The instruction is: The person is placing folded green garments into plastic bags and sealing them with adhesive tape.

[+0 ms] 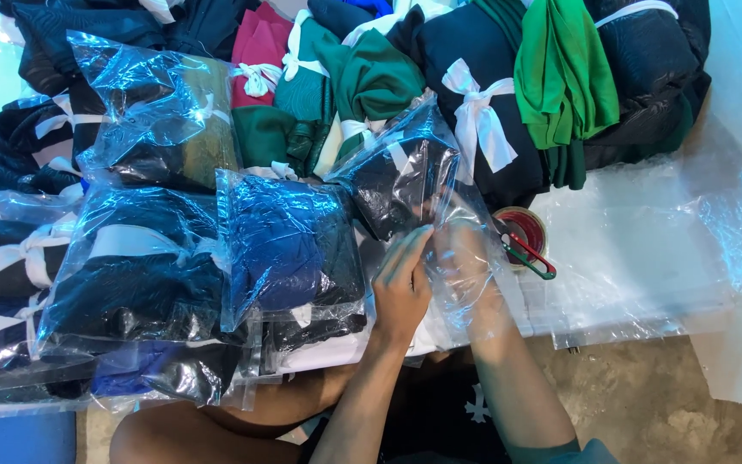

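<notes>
Both of your hands meet at the mouth of one clear plastic bag (410, 185), which holds a dark folded garment and lies tilted on the heap, its closed end up and away from you and its open end pointing down toward your wrists. Your left hand (401, 283) rests outside the bag, fingers curled and closed on the near edge of the film. Your right hand (465, 258) appears to be inside the loose film or wrapped by it; glare off the plastic makes it hard to tell whether those fingers pinch the edge or only press it flat. The bag's long axis runs from your hands up and left toward the green folded cloth (371, 82), so the garment lies just beyond your fingertips, with both hands equally near. Just right of your right hand, a roll of tape (521, 228) sits under red-handled scissors (530, 255). Filled bags (285, 245) lie stacked at your left.
</notes>
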